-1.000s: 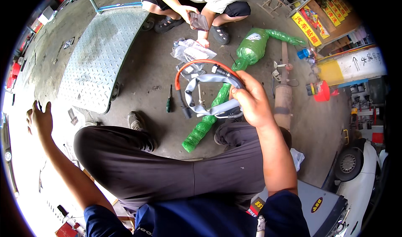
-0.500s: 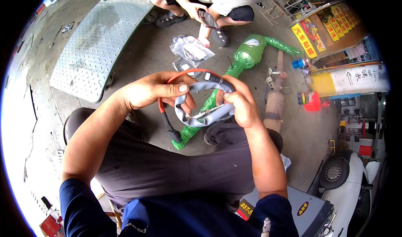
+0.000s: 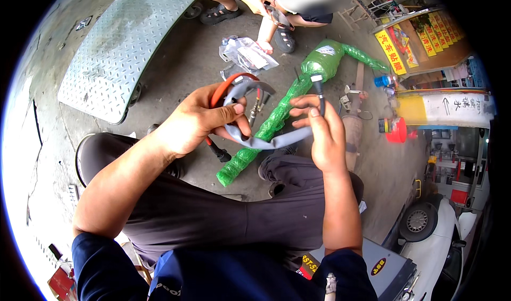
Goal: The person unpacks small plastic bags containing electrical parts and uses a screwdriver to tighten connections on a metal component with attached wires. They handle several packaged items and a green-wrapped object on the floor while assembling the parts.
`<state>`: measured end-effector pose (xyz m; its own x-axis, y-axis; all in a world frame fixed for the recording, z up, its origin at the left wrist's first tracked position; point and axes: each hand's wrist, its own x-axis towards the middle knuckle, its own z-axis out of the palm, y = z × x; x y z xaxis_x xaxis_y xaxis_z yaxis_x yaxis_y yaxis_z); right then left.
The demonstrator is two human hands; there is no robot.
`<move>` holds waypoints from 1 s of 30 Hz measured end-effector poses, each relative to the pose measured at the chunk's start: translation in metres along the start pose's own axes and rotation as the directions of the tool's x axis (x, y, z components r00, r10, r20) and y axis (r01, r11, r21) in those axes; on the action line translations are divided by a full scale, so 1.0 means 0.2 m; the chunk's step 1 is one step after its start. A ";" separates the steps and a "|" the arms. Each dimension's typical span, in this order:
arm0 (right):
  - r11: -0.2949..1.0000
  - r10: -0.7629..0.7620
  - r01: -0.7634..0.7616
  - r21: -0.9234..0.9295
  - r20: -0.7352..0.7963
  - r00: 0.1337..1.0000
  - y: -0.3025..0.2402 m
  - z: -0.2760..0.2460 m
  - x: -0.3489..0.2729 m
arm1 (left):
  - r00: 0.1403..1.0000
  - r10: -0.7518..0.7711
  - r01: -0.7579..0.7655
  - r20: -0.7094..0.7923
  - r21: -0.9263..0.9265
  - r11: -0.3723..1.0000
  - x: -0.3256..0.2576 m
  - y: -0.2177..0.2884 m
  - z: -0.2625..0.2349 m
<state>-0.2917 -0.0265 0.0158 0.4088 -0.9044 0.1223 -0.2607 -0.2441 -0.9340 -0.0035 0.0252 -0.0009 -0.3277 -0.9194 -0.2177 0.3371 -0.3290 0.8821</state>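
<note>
A coiled sensor cable (image 3: 285, 141) in a grey sleeve hangs between my hands, above my knees. My left hand (image 3: 186, 121) is closed on its loop, thumb pressed over the grey and orange-red sleeves. From that side a black plug (image 3: 218, 152) dangles. A metal probe tip (image 3: 254, 109) shows inside the loop. My right hand (image 3: 326, 141) pinches the other end of the cable, where a dark connector (image 3: 318, 86) with a pale top points up between thumb and fingers. Beyond the cable, a long part in green bubble wrap (image 3: 323, 64) lies on the floor.
Across from me a person (image 3: 258, 3) crouches, holding a dark flat object. Clear plastic bags (image 3: 247, 55) lie on the floor near them. At left stands a metal tread-plate platform (image 3: 120, 46). A rusty pipe (image 3: 353, 133), a red container (image 3: 396, 131) and a white car (image 3: 442, 248) are right.
My right hand has drawn one cable end away rightward and turned its connector upward. The loop has opened out, its grey sleeve now stretched between my hands. My left hand keeps its grip.
</note>
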 end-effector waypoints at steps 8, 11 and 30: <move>0.879 -0.228 0.108 0.464 0.210 0.951 -0.06 0.01 -0.04 | 0.933 -0.058 -0.019 -0.355 -0.211 0.977 0.06 -0.06 -0.08; 0.884 -0.316 0.214 0.415 0.195 0.928 -0.08 0.06 -0.03 | 0.880 -0.160 0.092 -0.447 -0.170 0.981 0.10 -0.11 -0.06; 0.639 0.499 -0.515 0.571 0.202 0.843 0.11 0.15 0.02 | 0.936 0.243 -0.350 0.253 0.631 0.692 -0.07 -0.31 0.26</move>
<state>-0.2692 -0.0255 -0.0138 0.3907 -0.8134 -0.4310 0.1217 0.5098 -0.8516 -0.0656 0.0703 -0.0310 -0.4484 -0.8863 0.1162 -0.2092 0.2304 0.9503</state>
